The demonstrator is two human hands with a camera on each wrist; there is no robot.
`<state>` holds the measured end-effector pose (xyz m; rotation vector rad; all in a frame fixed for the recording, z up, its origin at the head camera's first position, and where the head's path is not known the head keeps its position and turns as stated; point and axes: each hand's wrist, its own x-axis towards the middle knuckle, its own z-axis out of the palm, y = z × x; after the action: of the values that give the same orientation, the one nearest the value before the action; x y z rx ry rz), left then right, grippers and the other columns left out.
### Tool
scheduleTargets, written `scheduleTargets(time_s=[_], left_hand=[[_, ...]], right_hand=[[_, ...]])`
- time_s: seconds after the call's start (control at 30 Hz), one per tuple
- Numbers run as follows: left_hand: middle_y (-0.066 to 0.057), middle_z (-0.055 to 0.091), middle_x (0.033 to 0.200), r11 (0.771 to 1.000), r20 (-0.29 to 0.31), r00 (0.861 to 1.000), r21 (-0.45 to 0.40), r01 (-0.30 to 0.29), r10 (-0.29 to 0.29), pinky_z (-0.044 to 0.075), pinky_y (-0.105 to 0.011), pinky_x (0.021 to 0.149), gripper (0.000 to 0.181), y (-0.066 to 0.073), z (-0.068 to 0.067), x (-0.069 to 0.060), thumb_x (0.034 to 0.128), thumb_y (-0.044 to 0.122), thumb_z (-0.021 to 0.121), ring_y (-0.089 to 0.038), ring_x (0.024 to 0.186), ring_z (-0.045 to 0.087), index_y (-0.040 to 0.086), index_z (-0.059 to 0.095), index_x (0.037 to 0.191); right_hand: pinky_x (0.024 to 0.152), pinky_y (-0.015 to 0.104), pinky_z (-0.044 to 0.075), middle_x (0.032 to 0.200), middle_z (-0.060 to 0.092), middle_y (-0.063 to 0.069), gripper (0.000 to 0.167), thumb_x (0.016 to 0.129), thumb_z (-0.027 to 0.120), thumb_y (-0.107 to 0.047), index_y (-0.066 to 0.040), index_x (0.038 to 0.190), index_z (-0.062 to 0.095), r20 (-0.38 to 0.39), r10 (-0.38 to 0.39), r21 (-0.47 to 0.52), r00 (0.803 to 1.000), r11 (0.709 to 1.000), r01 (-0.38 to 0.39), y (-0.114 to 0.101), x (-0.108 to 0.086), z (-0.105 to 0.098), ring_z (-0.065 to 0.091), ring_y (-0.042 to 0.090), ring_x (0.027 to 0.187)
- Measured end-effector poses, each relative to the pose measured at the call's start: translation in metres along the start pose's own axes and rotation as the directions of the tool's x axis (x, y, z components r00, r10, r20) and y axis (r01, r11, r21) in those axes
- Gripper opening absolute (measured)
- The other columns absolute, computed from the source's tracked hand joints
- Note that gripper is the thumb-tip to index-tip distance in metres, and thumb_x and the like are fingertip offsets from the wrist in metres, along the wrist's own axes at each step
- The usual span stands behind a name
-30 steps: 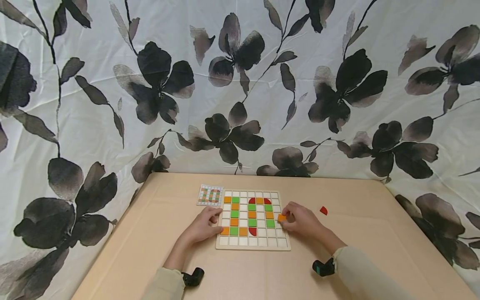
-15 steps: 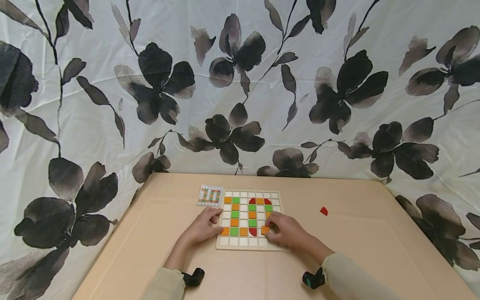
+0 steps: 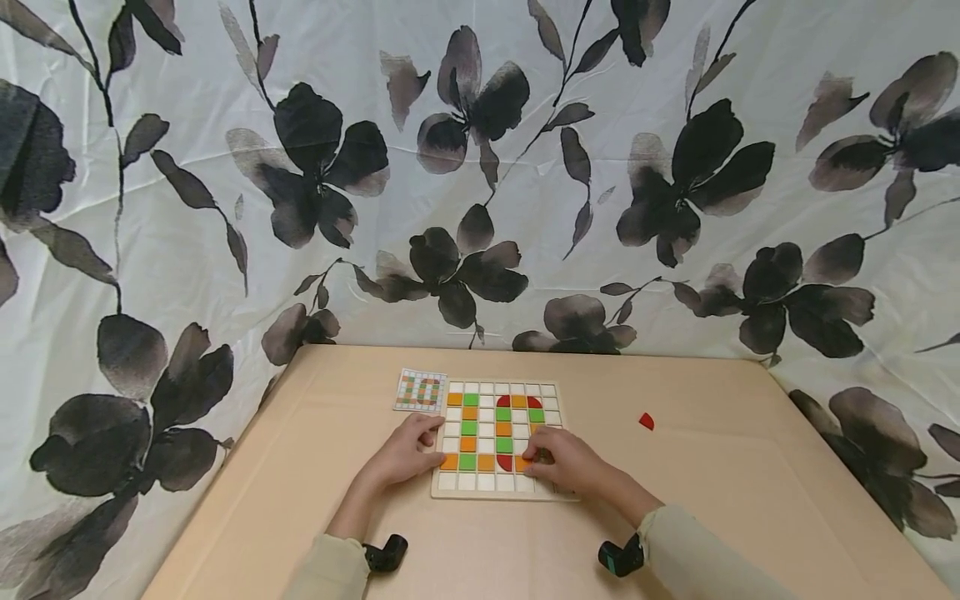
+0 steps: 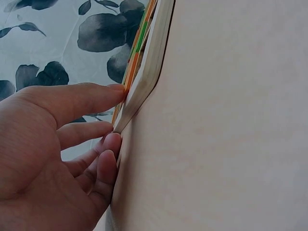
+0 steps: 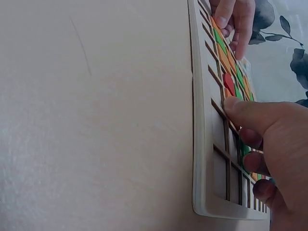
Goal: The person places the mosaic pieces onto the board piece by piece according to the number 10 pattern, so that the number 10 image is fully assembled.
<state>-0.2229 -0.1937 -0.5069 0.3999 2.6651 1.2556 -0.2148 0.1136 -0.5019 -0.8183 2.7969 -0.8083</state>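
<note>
A pale grid board (image 3: 502, 498) lies on the table, with orange and green square tiles and red rounded pieces set in its cells. My left hand (image 3: 405, 452) holds the board's left edge; in the left wrist view the thumb (image 4: 91, 100) lies on the rim beside an orange tile. With thumb and fingers, my right hand (image 3: 567, 461) pinches an orange square tile (image 3: 521, 463) in the second row from the bottom, just right of a red piece (image 3: 504, 462). That hand covers several cells on the board's right side. In the right wrist view the thumb touches this orange tile (image 5: 227, 92).
A small card (image 3: 420, 391) with a printed coloured grid lies against the board's upper left corner. One loose red piece (image 3: 647, 422) sits on the table (image 3: 705, 467) to the right. Behind the table hangs a white cloth (image 3: 555, 275) with dark flowers.
My right hand has moved left from the board's right edge, carrying the orange tile, and has lowered it into a cell beside the red piece. My left hand has stayed put.
</note>
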Motion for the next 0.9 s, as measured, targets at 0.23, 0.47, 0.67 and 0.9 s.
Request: scheduleTargets(time_s=[0.23,0.47,0.67,0.9], left_hand=[[-0.007,0.045,0.105,1.000,0.009,1.000,0.013,-0.027,0.026,0.035,-0.023,0.068,0.061,-0.002,0.001,-0.001,0.0820,0.014,0.076,-0.017,0.089,0.044,0.002,0.052,0.136],[-0.006,0.045,0.103,1.000,0.000,1.000,0.006,-0.006,0.006,0.035,-0.023,0.069,0.060,-0.001,0.000,0.001,0.0822,0.014,0.076,-0.017,0.089,0.043,0.004,0.052,0.136],[-0.006,0.045,0.103,1.000,-0.005,1.000,0.002,0.004,-0.004,0.034,-0.024,0.068,0.060,0.000,0.000,0.001,0.0819,0.014,0.076,-0.016,0.088,0.043,0.004,0.052,0.136],[-0.006,0.046,0.103,1.000,-0.005,1.000,0.006,-0.004,0.004,0.035,-0.024,0.068,0.061,-0.001,-0.001,0.000,0.0813,0.014,0.076,-0.016,0.088,0.043,0.004,0.053,0.136]], right_hand=[[0.066,0.019,0.042,0.085,0.055,-0.008,0.025,0.082,0.075,-0.037,-0.022,0.101,0.067,-0.043,0.042,-0.001,0.998,0.999,-0.042,0.002,-0.003,0.000,0.049,0.009,0.080],[0.064,0.019,0.043,0.092,0.059,-0.005,0.031,0.081,0.077,-0.032,-0.020,0.109,0.069,-0.111,0.113,0.038,0.987,0.993,-0.110,0.010,-0.010,-0.009,0.051,0.012,0.080],[0.064,0.019,0.045,0.094,0.058,-0.009,0.027,0.081,0.077,-0.031,-0.023,0.106,0.069,-0.141,0.167,0.053,0.976,0.985,-0.161,0.025,-0.017,-0.016,0.051,0.012,0.079],[0.064,0.019,0.045,0.097,0.060,-0.009,0.023,0.082,0.077,-0.027,-0.022,0.103,0.069,-0.188,0.219,0.046,0.958,0.976,-0.214,0.043,-0.030,-0.026,0.050,0.012,0.078]])
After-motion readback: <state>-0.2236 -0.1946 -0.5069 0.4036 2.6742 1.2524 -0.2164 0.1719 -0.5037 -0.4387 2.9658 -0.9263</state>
